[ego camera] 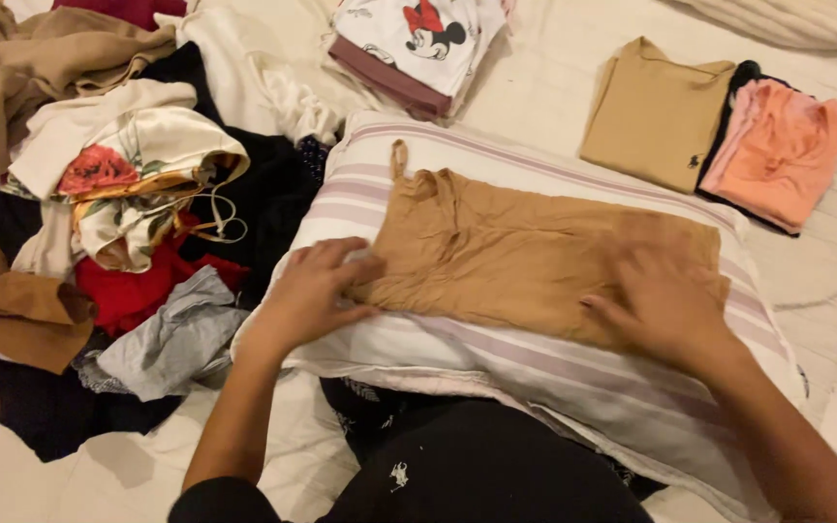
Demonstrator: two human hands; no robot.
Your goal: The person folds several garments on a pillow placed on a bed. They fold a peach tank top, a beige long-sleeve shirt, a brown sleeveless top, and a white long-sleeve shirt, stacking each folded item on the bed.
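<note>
The tan garment [535, 257] lies flat on the striped pillow [535, 368], its left edge under the spread, flat fingers of the left hand [317, 286], its right part beneath the blurred, released right hand [661, 300].

Illumination is warm, soft and fairly even, typical of indoor room light from above; the whole frame carries a yellowish cast. No glare or blown highlights register on the pale bedding. Shadows are faint and diffuse: a soft one lies under the left hand [312, 291] on the striped pillow [554, 373], and darker pockets sit among the pile of clothes [128, 232] at left. The right hand [666, 300] shows clear motion blur, its fingers smeared against the tan garment [525, 257]; the left hand is sharper. Overall focus is moderate, with fine fabric texture softened by compression. The dark clothing at the bottom edge loses nearly all detail. Slight wide-angle stretch appears toward the corners
</note>
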